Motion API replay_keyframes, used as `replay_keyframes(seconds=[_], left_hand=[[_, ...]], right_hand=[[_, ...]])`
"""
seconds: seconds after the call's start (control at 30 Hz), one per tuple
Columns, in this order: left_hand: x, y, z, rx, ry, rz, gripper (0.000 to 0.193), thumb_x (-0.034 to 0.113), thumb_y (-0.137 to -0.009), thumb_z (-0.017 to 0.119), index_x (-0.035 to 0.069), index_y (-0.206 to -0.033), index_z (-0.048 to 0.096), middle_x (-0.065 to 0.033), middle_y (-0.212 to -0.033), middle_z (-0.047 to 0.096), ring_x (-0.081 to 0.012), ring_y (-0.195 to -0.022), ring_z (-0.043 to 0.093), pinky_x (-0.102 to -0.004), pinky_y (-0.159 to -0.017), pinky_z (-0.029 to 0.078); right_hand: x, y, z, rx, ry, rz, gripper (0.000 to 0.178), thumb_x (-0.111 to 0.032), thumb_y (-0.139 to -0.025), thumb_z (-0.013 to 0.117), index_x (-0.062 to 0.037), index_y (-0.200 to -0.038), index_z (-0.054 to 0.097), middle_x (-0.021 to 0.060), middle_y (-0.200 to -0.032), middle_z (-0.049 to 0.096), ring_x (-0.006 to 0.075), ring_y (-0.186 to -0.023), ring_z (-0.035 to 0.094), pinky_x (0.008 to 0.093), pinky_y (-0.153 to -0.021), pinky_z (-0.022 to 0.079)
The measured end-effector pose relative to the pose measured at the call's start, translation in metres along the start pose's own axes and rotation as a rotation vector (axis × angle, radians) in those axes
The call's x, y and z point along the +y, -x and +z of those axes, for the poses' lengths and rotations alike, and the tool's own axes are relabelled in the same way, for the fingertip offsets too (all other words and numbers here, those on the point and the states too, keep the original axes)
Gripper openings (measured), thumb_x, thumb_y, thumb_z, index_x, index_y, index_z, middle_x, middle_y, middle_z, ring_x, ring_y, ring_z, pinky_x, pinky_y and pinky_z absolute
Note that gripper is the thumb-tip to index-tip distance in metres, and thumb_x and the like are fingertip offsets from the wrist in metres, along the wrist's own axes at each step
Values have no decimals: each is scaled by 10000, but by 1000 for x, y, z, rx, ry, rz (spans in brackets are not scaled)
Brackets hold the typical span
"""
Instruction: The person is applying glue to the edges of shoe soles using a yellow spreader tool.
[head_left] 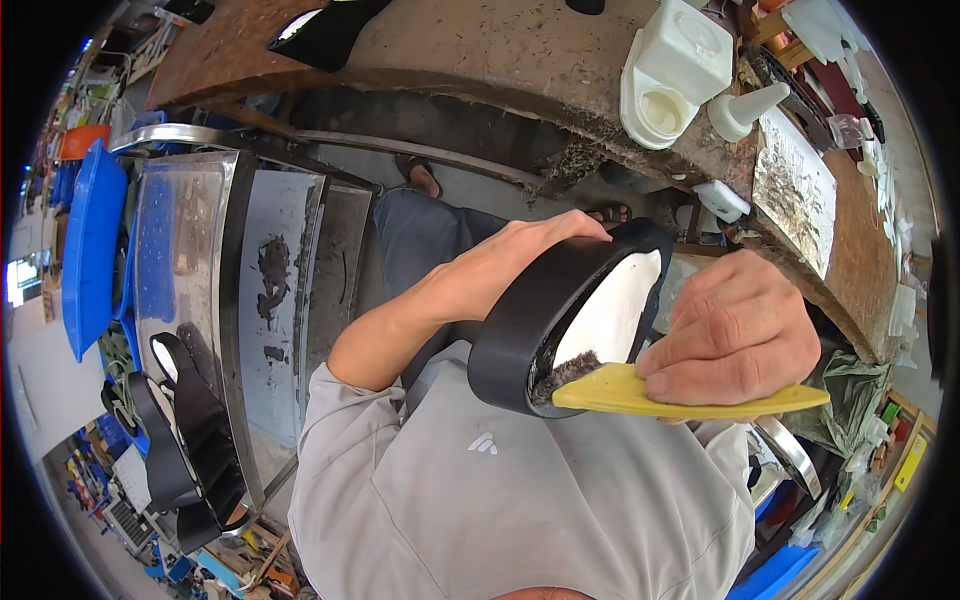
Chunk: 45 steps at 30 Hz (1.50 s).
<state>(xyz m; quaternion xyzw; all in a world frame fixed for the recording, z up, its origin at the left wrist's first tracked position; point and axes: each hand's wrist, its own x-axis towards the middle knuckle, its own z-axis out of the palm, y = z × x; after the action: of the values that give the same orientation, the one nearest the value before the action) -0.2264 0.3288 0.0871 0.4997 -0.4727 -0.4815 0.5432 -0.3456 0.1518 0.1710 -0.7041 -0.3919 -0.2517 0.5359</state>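
A black shoe (pixel 530 320) is held in front of my chest, tilted so that its white, shoe-shaped inner surface (pixel 615 310) faces up inside a raised black rim. My left hand (pixel 555 235) grips its far side; the fingertips are hidden behind it. In my right hand (pixel 735 330) is a brush with a flat yellow handle (pixel 690 395), the fingers wrapped over it. Its dark bristles (pixel 568 370) touch the near end of the white surface, just inside the rim.
A stained brown workbench (pixel 470 55) runs across the far side. On it stand a white plastic pot (pixel 675 75), a white cone-shaped nozzle (pixel 745 108) and another black shoe (pixel 325 35). Several black shoes (pixel 190 440) rest at left beside a metal-framed stand (pixel 240 320) and a blue bin (pixel 92 255).
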Motion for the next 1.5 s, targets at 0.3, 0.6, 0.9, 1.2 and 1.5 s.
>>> replay_keyframes(seconds=[0.3, 0.6, 0.9, 1.2, 1.5], left_hand=[[-7, -3, 2, 88, -148, 63, 448, 203, -795, 661, 17, -1171, 504, -129, -1007, 641, -258, -927, 637, -338, -826, 463], [-12, -11, 4, 122, 140, 71, 459, 198, -843, 669, 16, -1225, 491, -40, -1074, 616, -89, -991, 557, -272, -878, 433], [2, -30, 10, -67, -180, 186, 608, 247, -825, 690, 20, -1330, 439, -80, -1252, 554, -202, -1157, 518, -337, -1004, 387], [-29, 4, -37, 140, -380, 148, 746, 339, -796, 704, 7, -1387, 392, -123, -1342, 512, -271, -1256, 477, -387, -1077, 346], [-57, -28, -45, 366, 681, 127, 903, 544, -830, 627, -77, -1400, 303, -267, -1385, 413, -346, -1067, 599, -398, -871, 522]], right_hand=[[-9, -5, -1, 127, 94, 196, 181, -140, -804, 690, 41, -803, 682, 165, -750, 682, 170, -531, 622, 254, -421, 446], [-22, 10, 17, 151, 287, -111, 138, -71, -732, 645, 20, -816, 705, 123, -700, 653, 136, -482, 525, 232, -420, 365], [-20, 15, 4, 137, -35, -196, 171, -83, -740, 704, 49, -849, 691, 163, -774, 679, 184, -549, 574, 297, -456, 408], [-1, 58, -22, 1054, 43, 493, 96, -44, -837, 649, 48, -831, 675, 83, -670, 620, 147, -526, 553, 253, -501, 427], [100, 124, -55, 862, 624, 877, 150, -90, -868, 669, 21, -968, 683, 57, -821, 679, 117, -718, 614, 240, -637, 472]])
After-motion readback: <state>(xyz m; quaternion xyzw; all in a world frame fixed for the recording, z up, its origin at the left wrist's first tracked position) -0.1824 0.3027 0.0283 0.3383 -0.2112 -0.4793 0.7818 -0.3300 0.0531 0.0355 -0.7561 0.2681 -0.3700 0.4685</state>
